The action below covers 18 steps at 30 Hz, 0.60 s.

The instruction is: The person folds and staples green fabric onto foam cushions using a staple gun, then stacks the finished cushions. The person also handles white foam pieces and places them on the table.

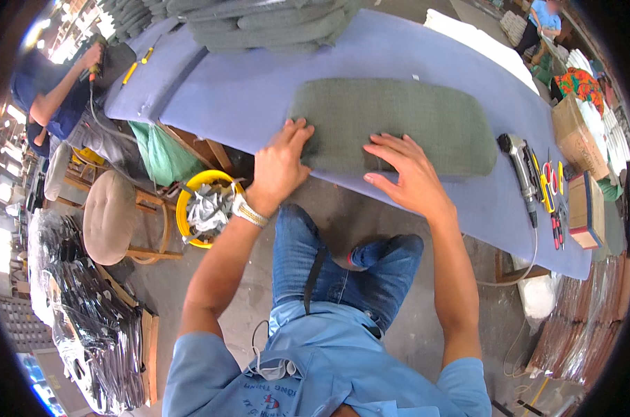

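A dark green fabric-covered cushion (398, 115), long with rounded corners, lies on the blue-covered table (238, 90) in front of me. At its left end, my left hand (280, 163) is closed on the near corner, fingers on the fabric and thumb by the lower edge. My right hand (409, 170) rests on the near edge at the middle, fingers and thumb spread apart. The cushion's underside is hidden.
Right of the cushion lie a pneumatic staple gun (518, 163) with a hose, scissors (550, 182) and a small box (586, 212). Green cushions (266, 28) are stacked at the back. A yellow bucket (183, 212) of scraps and a stool (108, 217) stand left. A co-worker (58, 104) works at far left.
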Each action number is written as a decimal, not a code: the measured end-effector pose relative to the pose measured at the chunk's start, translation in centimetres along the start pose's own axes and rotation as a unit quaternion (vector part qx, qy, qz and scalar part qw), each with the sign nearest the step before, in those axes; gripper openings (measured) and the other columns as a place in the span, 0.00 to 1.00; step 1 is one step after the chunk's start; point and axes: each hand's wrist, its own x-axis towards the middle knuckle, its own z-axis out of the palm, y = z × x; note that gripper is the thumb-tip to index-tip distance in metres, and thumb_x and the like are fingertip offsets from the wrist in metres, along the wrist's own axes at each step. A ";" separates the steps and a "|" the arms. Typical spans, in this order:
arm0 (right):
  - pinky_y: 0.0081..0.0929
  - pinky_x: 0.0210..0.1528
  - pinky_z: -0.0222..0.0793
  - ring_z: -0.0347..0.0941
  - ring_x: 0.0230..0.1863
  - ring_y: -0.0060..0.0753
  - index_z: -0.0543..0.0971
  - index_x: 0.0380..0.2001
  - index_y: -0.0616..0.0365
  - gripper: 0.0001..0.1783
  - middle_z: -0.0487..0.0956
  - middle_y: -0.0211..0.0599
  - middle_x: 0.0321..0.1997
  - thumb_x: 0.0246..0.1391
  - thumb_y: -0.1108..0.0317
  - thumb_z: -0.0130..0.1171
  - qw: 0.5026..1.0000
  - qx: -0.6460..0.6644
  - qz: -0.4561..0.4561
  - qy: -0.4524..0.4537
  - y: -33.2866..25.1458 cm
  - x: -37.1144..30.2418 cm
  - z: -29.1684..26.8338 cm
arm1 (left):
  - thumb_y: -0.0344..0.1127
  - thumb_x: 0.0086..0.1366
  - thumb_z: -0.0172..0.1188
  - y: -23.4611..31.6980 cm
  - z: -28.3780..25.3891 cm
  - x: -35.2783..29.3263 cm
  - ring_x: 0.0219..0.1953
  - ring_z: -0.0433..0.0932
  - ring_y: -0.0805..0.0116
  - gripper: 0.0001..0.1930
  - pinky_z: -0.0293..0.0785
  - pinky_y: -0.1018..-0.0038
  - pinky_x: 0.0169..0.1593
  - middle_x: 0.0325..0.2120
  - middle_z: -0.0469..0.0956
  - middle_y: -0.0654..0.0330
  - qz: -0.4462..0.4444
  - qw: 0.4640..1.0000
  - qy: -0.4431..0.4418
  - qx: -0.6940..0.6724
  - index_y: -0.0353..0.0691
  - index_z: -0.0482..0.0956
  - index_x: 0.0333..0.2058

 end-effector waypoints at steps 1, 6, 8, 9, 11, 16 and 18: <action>0.54 0.75 0.57 0.70 0.68 0.50 0.81 0.57 0.52 0.28 0.78 0.43 0.65 0.56 0.53 0.69 1.000 -0.011 -0.014 0.009 -0.2 0.0 0.3 | 0.22 0.43 0.68 -0.1 -0.4 0.2 0.60 0.78 0.49 0.34 0.81 0.57 0.56 0.58 0.79 0.55 0.008 1.000 -0.016 0.011 0.43 0.79 0.55; 0.47 0.67 0.65 0.76 0.59 0.45 0.81 0.56 0.50 0.27 0.81 0.37 0.59 0.53 0.58 0.71 0.995 -0.026 -0.077 0.051 -1.2 2.0 1.9 | 0.30 0.51 0.68 -0.8 -0.9 1.6 0.45 0.86 0.53 0.24 0.84 0.58 0.44 0.51 0.84 0.57 0.043 0.997 -0.055 0.046 0.44 0.82 0.50; 0.44 0.60 0.69 0.77 0.52 0.42 0.83 0.52 0.50 0.23 0.83 0.34 0.53 0.53 0.60 0.71 0.991 -0.039 -0.106 0.073 -1.1 3.7 2.9 | 0.34 0.55 0.68 -0.6 -1.3 2.7 0.38 0.87 0.54 0.17 0.83 0.60 0.40 0.46 0.86 0.57 0.013 0.997 -0.076 0.031 0.44 0.85 0.45; 0.42 0.56 0.70 0.78 0.49 0.41 0.83 0.50 0.50 0.20 0.84 0.33 0.50 0.53 0.61 0.71 0.988 -0.040 -0.124 0.083 -1.0 4.6 3.5 | 0.35 0.58 0.68 -0.6 -1.7 3.0 0.35 0.87 0.54 0.13 0.83 0.61 0.39 0.43 0.87 0.56 -0.015 0.996 -0.083 0.025 0.44 0.86 0.43; 0.40 0.50 0.72 0.78 0.45 0.40 0.84 0.44 0.51 0.14 0.83 0.32 0.44 0.53 0.63 0.69 0.986 -0.049 -0.138 0.084 -0.2 6.0 4.4 | 0.38 0.62 0.68 -1.3 -1.6 3.4 0.31 0.87 0.55 0.09 0.82 0.63 0.36 0.37 0.87 0.56 -0.056 0.995 -0.081 -0.002 0.43 0.87 0.39; 0.40 0.41 0.74 0.78 0.38 0.42 0.83 0.36 0.54 0.04 0.82 0.33 0.36 0.58 0.68 0.66 0.985 -0.043 -0.125 0.111 0.6 8.1 6.0 | 0.39 0.64 0.68 -1.8 -1.5 3.2 0.31 0.87 0.56 0.09 0.83 0.65 0.38 0.36 0.88 0.56 -0.082 0.994 -0.059 -0.036 0.41 0.89 0.36; 0.41 0.40 0.74 0.78 0.38 0.43 0.82 0.35 0.55 0.03 0.81 0.35 0.34 0.58 0.69 0.65 0.986 -0.022 -0.107 0.128 0.8 8.6 6.4 | 0.41 0.64 0.68 -1.4 -1.6 2.9 0.37 0.88 0.53 0.12 0.83 0.64 0.42 0.42 0.88 0.54 -0.087 0.991 -0.082 -0.058 0.40 0.88 0.41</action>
